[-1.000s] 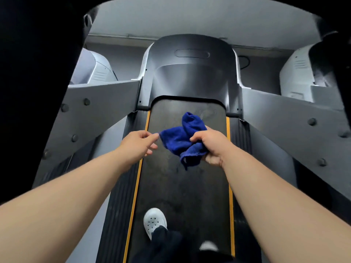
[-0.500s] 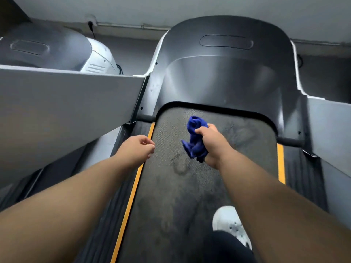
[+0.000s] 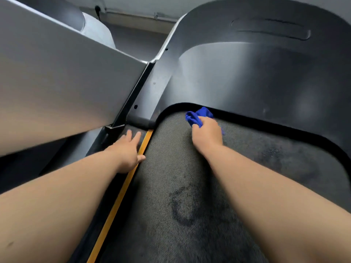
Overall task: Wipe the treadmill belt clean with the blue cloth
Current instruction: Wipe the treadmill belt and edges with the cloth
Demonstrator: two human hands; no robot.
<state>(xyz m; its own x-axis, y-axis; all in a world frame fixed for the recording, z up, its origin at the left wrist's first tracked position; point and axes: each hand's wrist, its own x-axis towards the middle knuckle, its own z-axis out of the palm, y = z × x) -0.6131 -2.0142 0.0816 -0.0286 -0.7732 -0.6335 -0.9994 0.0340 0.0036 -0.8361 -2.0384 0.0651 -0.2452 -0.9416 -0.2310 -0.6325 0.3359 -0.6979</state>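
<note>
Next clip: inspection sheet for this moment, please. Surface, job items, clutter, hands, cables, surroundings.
Surface: treadmill belt, dark grey, with a ring-shaped smudge.
Job's things: blue cloth, bunched, at the belt's front edge below the motor cover.
Clutter: nothing seen.
Hands: right hand grips the blue cloth; left hand open, fingers spread beside the orange stripe.
Cables: one dark lead by the far wall, blurred.
Surroundings: grey side panel; neighbouring machine behind it.

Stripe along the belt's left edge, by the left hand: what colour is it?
Orange-yellow; the stripe shows best in the head view, beside the dark grey belt.
</note>
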